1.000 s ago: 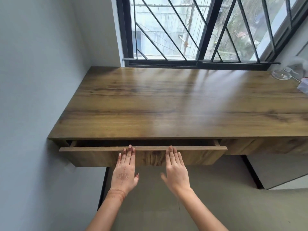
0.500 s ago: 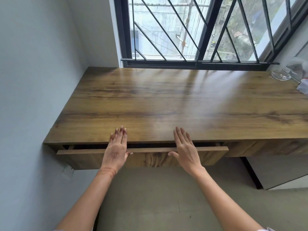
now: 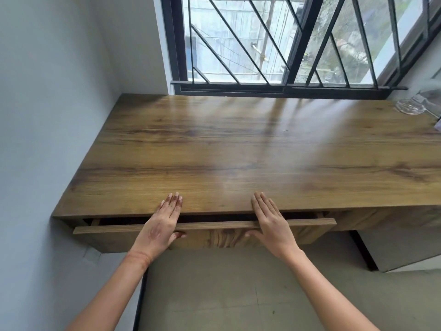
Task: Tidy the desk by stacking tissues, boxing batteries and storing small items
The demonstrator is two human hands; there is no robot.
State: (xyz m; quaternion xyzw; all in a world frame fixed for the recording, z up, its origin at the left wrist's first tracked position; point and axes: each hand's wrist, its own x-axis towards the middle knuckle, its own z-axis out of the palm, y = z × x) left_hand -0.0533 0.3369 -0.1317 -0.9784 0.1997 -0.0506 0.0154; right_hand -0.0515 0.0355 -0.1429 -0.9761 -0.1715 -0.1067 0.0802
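Note:
A wooden desk (image 3: pixel 250 149) stands under a barred window. Its drawer (image 3: pixel 214 236) sticks out a little from the front, leaving a narrow dark gap under the desktop. My left hand (image 3: pixel 162 225) lies flat against the drawer front, fingers straight and reaching over the desk's front edge, thumb tucked on the panel. My right hand (image 3: pixel 269 220) rests the same way further right. Neither hand holds anything. The drawer's inside is hidden. No tissues or batteries are visible.
A clear glass dish (image 3: pixel 410 107) and a clear plastic item (image 3: pixel 429 99) sit at the desk's far right corner. A grey wall (image 3: pixel 47 139) closes the left side. A pale cabinet (image 3: pixel 401 247) stands under the desk on the right. Tiled floor lies below.
Both hands have moved forward against the drawer front and the drawer has slid inward. The gap under the desktop is narrower than one second ago.

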